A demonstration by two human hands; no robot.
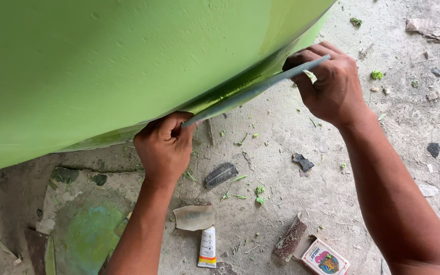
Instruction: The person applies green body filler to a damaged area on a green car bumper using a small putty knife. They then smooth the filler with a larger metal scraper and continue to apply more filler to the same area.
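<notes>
A large curved body painted light green [103, 66] fills the upper left of the head view. Along its lower edge lies a long thin grey blade or strip [253, 91], pressed against the green surface. My left hand [165, 147] grips the strip's lower left end. My right hand [332, 84] grips its upper right end, fingers curled over it. Darker green smears show on the body just above the strip.
On the dusty concrete floor [281, 153] lie a small white tube [208, 247], a piece of sandpaper [194, 217], a brown sanding scrap [290, 238], a small printed carton [325, 258], a dark flat piece [220, 174] and green paint flakes.
</notes>
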